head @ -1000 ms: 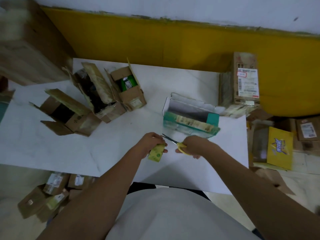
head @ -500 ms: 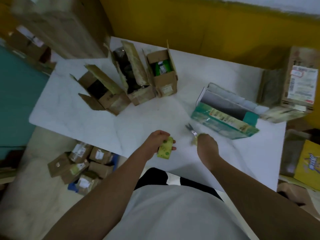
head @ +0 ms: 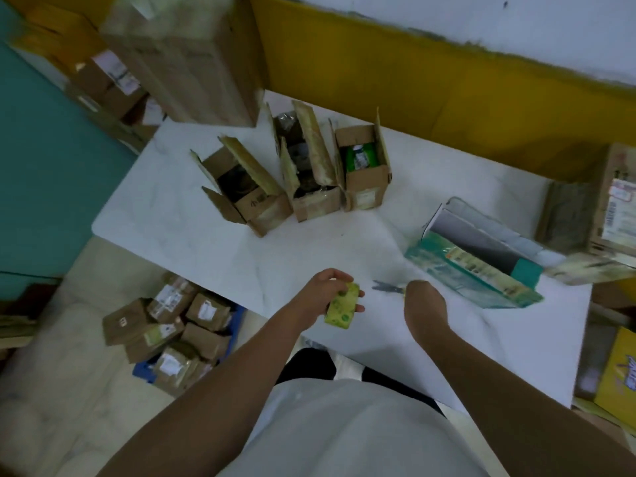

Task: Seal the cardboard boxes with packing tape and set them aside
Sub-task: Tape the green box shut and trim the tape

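Observation:
Three open cardboard boxes stand in a row on the white table [head: 192,215]: a left box [head: 246,192], a middle box [head: 306,166] and a right box [head: 364,166] with a green item inside. My left hand [head: 323,292] grips a small yellow-green tape roll [head: 342,306] above the table's near edge. My right hand [head: 421,301] holds scissors [head: 387,287] by yellow handles, blades pointing left. An open teal and white carton [head: 475,263] lies to the right of the scissors.
Several sealed small boxes [head: 172,332] are piled on the floor at the left, below the table. A tall cardboard box [head: 192,56] stands at the table's far left corner. A labelled box [head: 616,201] sits at the right edge. A yellow box [head: 619,376] lies on the floor at the right.
The view has swung left and down, bringing the floor pile into sight. Both hands stay over the near table edge with the tape roll and scissors; the scissor blades turned to point left.

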`<state>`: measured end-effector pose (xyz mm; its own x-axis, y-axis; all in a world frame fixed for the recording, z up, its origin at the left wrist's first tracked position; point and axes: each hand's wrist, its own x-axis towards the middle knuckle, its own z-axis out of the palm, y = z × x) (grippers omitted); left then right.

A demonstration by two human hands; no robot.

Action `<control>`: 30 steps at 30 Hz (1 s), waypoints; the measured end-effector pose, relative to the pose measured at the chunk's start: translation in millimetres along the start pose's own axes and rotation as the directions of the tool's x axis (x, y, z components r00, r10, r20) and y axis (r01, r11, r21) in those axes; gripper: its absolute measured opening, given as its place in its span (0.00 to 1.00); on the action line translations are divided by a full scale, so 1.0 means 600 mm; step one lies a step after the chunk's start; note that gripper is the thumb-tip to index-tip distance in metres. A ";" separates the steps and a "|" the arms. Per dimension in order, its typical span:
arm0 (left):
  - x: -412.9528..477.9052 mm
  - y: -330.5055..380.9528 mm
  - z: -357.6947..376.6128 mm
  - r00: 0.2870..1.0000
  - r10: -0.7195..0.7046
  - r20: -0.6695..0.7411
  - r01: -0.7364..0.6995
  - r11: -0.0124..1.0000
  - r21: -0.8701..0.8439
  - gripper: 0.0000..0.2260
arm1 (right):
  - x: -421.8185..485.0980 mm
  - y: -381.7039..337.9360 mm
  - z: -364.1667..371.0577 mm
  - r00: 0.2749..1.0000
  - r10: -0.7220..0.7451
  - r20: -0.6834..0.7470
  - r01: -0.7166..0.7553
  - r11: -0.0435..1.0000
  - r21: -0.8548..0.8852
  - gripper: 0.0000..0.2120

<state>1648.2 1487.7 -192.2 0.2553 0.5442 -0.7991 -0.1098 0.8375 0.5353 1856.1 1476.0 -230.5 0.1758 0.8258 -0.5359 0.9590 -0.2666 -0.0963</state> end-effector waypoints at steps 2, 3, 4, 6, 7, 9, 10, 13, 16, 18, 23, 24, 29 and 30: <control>-0.002 0.003 -0.007 1.000 0.008 0.008 -0.008 1.000 0.001 0.09 | 0.004 -0.014 -0.005 1.000 0.000 -0.026 0.002 0.999 0.046 0.09; -0.003 0.004 -0.010 1.000 0.010 0.007 -0.010 1.000 0.006 0.09 | 0.006 -0.026 -0.008 0.997 -0.033 -0.076 0.040 0.995 0.088 0.08; -0.004 0.005 -0.013 1.000 0.010 0.006 -0.010 1.000 0.012 0.10 | 0.009 -0.039 -0.010 0.988 -0.093 -0.121 0.111 0.982 0.153 0.07; -0.004 0.006 -0.018 1.000 0.012 0.006 -0.012 1.000 0.024 0.10 | 0.004 -0.079 -0.023 0.966 -0.223 -0.130 0.257 0.879 0.402 0.11; -0.005 0.007 -0.021 1.000 0.016 0.002 -0.016 0.999 0.030 0.10 | -0.001 -0.099 -0.030 0.956 -0.273 -0.107 0.289 0.815 0.502 0.13; -0.010 0.010 -0.028 1.000 0.023 -0.018 -0.022 0.999 0.044 0.11 | -0.014 -0.135 -0.037 0.931 -0.362 -0.058 0.339 0.791 0.509 0.12; -0.014 0.011 -0.033 0.999 0.023 -0.027 -0.022 0.998 0.053 0.11 | -0.015 -0.147 -0.032 0.926 -0.374 -0.058 0.354 0.802 0.481 0.10; -0.025 0.010 -0.054 0.999 0.022 -0.036 -0.018 0.994 0.110 0.13 | -0.024 -0.179 -0.023 0.946 -0.308 -0.098 0.317 0.826 0.467 0.07; -0.038 0.002 -0.084 0.998 0.025 -0.060 -0.019 0.995 0.095 0.16 | -0.034 -0.216 -0.014 0.954 -0.287 -0.084 0.294 0.852 0.433 0.06; -0.049 -0.003 -0.107 0.996 0.024 -0.091 -0.016 0.995 0.095 0.19 | -0.045 -0.241 -0.005 0.950 -0.312 -0.017 0.294 0.874 0.388 0.09; -0.067 -0.022 -0.167 0.987 0.054 -0.154 -0.035 0.992 0.122 0.24 | -0.065 -0.297 0.019 0.884 -0.466 0.045 0.452 0.875 0.173 0.17; -0.071 -0.026 -0.175 0.984 0.063 -0.164 -0.043 0.992 0.121 0.25 | -0.065 -0.306 0.026 0.866 -0.497 0.052 0.490 0.865 0.102 0.17; -0.099 -0.038 -0.211 0.987 0.068 -0.146 -0.066 0.998 0.022 0.27 | -0.064 -0.337 0.031 0.786 -0.604 0.133 0.581 0.795 0.176 0.08; -0.104 -0.040 -0.217 0.990 0.070 -0.123 -0.072 0.997 -0.011 0.28 | -0.061 -0.338 0.029 0.780 -0.605 0.161 0.559 0.789 0.255 0.05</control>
<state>1509.9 1440.2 -190.8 0.1270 0.6037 -0.7871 -0.1382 0.7965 0.5886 1651.6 1490.9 -205.9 -0.4784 0.7256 -0.4946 0.7981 0.1242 -0.5896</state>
